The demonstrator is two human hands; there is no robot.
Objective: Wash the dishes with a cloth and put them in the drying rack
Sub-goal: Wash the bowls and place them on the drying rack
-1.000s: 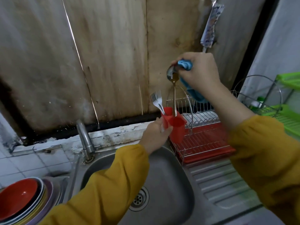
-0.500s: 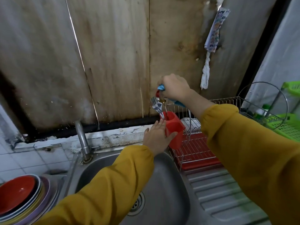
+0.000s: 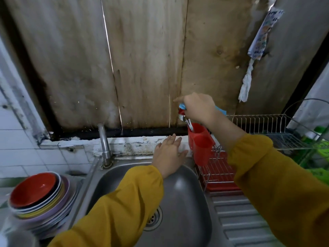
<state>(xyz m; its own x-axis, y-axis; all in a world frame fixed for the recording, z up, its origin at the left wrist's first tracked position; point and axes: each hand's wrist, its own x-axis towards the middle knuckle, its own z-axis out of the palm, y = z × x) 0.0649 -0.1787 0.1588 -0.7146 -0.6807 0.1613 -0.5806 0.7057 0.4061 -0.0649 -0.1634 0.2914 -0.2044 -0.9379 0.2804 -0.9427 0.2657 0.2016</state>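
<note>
Just above the red plastic cutlery holder (image 3: 202, 147), a two-cup tub at the left end of the wire drying rack (image 3: 258, 122), the right hand (image 3: 199, 108) is curled round a blue cloth (image 3: 221, 111). It also pinches blurred, shiny metal cutlery (image 3: 189, 124) that reaches down into the holder's rear cup. The left hand (image 3: 169, 155) lies flat with straight fingers, holding nothing, over the back edge of the rounded steel sink (image 3: 178, 202), just beside the holder. At the counter's left edge stands a stack of smooth round bowls and plates (image 3: 39, 198), topped by a glossy red bowl.
</note>
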